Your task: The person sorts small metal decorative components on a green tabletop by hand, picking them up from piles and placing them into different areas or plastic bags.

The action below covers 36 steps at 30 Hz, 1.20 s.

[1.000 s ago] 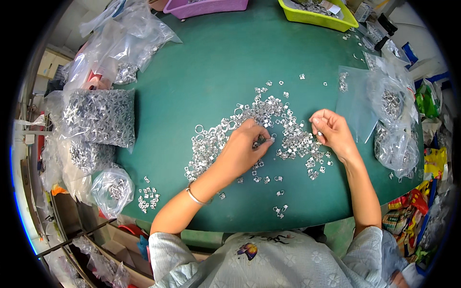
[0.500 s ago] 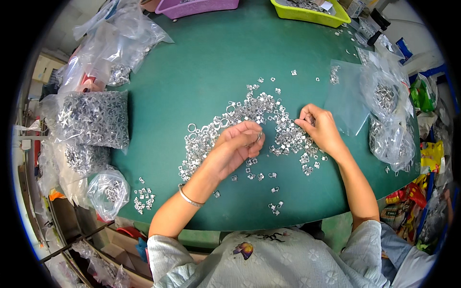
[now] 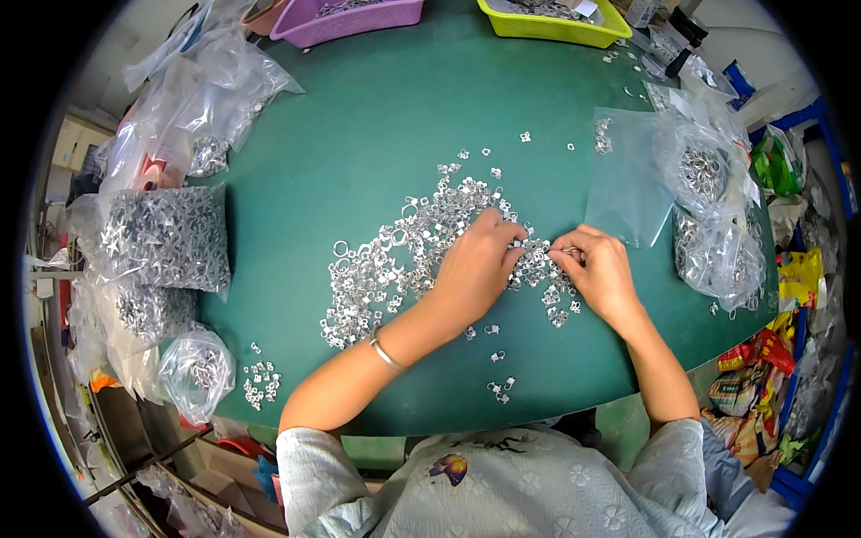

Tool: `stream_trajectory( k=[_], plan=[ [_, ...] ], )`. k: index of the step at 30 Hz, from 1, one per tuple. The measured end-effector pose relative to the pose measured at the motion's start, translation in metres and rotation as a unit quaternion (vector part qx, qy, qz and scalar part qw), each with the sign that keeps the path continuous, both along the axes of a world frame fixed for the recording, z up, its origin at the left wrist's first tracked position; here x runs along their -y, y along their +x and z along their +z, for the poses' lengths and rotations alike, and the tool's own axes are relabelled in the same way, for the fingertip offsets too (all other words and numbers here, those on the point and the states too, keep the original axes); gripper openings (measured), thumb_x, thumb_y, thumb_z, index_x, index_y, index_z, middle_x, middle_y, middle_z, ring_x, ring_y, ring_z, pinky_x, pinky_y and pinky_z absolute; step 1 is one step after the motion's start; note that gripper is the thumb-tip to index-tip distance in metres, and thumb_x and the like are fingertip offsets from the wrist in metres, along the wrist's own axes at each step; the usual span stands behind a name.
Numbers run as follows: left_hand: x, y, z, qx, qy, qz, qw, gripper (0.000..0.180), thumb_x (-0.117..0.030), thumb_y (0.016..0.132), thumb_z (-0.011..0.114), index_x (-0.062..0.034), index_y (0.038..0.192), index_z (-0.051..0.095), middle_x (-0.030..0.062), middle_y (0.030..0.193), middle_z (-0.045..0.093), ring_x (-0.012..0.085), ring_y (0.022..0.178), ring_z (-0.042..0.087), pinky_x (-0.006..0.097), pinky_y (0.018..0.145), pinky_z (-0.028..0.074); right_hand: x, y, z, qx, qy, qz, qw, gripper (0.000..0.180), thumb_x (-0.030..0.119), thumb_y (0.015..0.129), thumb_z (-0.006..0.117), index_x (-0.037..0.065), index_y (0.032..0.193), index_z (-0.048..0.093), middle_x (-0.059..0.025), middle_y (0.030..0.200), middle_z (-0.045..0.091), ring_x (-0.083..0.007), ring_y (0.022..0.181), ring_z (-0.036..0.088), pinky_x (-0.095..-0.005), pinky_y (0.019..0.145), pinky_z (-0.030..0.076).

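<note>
A spread pile of small silver metal pieces, many shaped like little rings with square tabs, lies on the green tabletop. My left hand reaches over the pile's right part, back of the hand up. Its fingers and thumb are bent together at the pieces; what they hold, if anything, is hidden. Just to the right, my right hand is curled at the pile's right edge. Small silver pieces show between its thumb and fingers. The two hands are a short gap apart.
Stuffed clear bags of metal parts line the left edge. At the right lie a flat clear bag and filled bags. Purple and yellow-green trays stand at the back. A small cluster of pieces sits front left.
My left hand has turned from palm up to palm down and moved right onto the pile. My right hand stays at the pile's right edge, slightly lower. The view has shifted a little.
</note>
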<state>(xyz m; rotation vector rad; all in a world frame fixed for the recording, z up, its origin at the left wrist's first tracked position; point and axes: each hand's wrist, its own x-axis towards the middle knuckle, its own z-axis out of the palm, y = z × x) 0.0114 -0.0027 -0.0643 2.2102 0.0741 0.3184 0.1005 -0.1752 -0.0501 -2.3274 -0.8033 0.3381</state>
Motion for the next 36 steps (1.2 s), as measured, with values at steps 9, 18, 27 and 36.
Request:
stream_trajectory(
  k=[9, 18, 27, 36],
  plan=[
    [-0.002, 0.0, 0.0, -0.046, 0.096, -0.04, 0.994, 0.016, -0.002, 0.079, 0.066, 0.0002, 0.094, 0.062, 0.0159, 0.09, 0.056, 0.0373, 0.076, 0.06, 0.042, 0.068, 0.05, -0.003, 0.007, 0.006, 0.039, -0.036, 0.065, 0.996, 0.011, 0.011, 0.079, 0.07, 0.002, 0.079, 0.064, -0.0115, 0.072, 0.059, -0.0326, 0.065, 0.06, -0.0419, 0.059, 0.045],
    [-0.025, -0.011, 0.013, -0.145, -0.598, 0.01, 0.788, 0.005, -0.005, 0.09, 0.055, -0.0038, 0.092, 0.059, 0.0073, 0.094, 0.062, 0.0165, 0.079, 0.058, 0.031, 0.069, 0.049, 0.002, -0.002, 0.009, 0.05, -0.056, 0.061, 0.995, 0.012, 0.012, 0.085, 0.063, 0.004, 0.09, 0.056, -0.0158, 0.073, 0.064, -0.0381, 0.071, 0.062, -0.0463, 0.06, 0.046],
    [-0.005, -0.027, 0.01, -0.169, -0.27, 0.025, 0.947, 0.009, -0.004, 0.088, 0.059, -0.0027, 0.096, 0.062, 0.0035, 0.085, 0.059, 0.0134, 0.073, 0.056, 0.029, 0.065, 0.047, -0.01, 0.003, 0.011, 0.067, -0.129, 0.146, 0.979, 0.013, 0.011, 0.081, 0.065, 0.004, 0.088, 0.057, -0.0169, 0.07, 0.064, -0.0385, 0.072, 0.063, -0.0484, 0.062, 0.047],
    [0.017, -0.008, -0.003, -0.04, 0.136, -0.017, 0.99, 0.016, -0.009, 0.082, 0.068, -0.0038, 0.095, 0.061, 0.015, 0.091, 0.056, 0.0333, 0.076, 0.061, 0.042, 0.063, 0.049, -0.008, -0.002, 0.007, 0.055, -0.122, 0.099, 0.986, 0.018, 0.013, 0.081, 0.066, 0.005, 0.095, 0.057, -0.0163, 0.07, 0.065, -0.039, 0.075, 0.064, -0.0477, 0.065, 0.049]
  ],
)
